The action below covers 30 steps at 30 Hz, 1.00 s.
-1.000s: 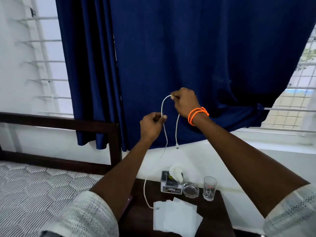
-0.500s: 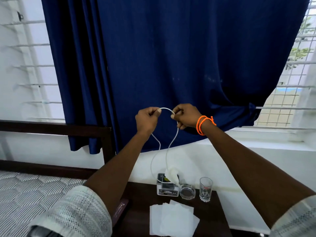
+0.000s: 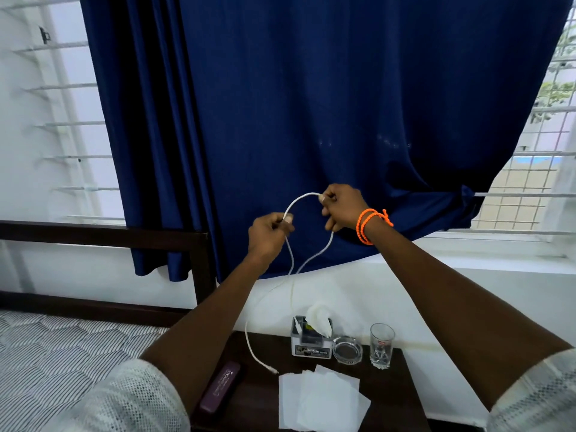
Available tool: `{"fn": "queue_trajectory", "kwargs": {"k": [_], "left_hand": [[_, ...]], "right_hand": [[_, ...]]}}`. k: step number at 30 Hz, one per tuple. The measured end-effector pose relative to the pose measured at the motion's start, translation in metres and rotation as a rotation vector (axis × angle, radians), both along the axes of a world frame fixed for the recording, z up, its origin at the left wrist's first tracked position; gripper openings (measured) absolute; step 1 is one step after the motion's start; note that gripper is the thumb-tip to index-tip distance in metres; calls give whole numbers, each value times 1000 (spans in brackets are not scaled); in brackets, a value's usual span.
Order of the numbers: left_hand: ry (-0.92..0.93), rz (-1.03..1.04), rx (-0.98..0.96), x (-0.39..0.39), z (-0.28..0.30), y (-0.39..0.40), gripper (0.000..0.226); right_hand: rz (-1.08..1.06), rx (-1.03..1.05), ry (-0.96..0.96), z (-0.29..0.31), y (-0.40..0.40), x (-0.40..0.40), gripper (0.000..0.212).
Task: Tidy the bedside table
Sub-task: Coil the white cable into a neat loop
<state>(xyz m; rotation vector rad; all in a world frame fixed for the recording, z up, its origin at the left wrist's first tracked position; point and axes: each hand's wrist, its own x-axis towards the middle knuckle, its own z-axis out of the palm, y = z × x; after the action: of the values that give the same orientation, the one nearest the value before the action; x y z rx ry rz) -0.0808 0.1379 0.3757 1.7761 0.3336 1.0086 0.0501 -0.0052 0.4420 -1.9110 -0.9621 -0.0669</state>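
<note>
Both hands hold a white cable up in front of the blue curtain, well above the dark bedside table. My left hand pinches one part of it, and my right hand, with orange bands on the wrist, grips it a little higher. A short arc of cable runs between them. Below the hands two strands hang down, and one free end with a plug reaches the tabletop.
On the table stand a tissue box, a glass ashtray and a drinking glass. White paper sheets lie at the front and a dark purple case at the left edge. A bed lies to the left.
My hands came together on the cable, then spread slightly apart again. The view shifted down, and the purple case and the cable's plug end came into sight.
</note>
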Motion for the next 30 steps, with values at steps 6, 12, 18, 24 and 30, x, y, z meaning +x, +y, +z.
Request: {"fn": "queue_trajectory", "kwargs": {"k": [6,12,18,24,30], "left_hand": [[-12,-15,124,-2,23,2,14],[26,-24,283,0,39,-1,16],[70,-68,137,-7,24,8,15],[69,-71,90,-8,23,7,12],[73,-35,243,-4,42,4,13]], "right_hand": [[141,-133,32,-13,-4,-6,14],[215,-114,-72,-4,10,-23,6],[53,50,-85,1,15,-16,14],[20,59,-49,-14,10,-13,13],[154,55,-96,-13,13,-28,5]]}}
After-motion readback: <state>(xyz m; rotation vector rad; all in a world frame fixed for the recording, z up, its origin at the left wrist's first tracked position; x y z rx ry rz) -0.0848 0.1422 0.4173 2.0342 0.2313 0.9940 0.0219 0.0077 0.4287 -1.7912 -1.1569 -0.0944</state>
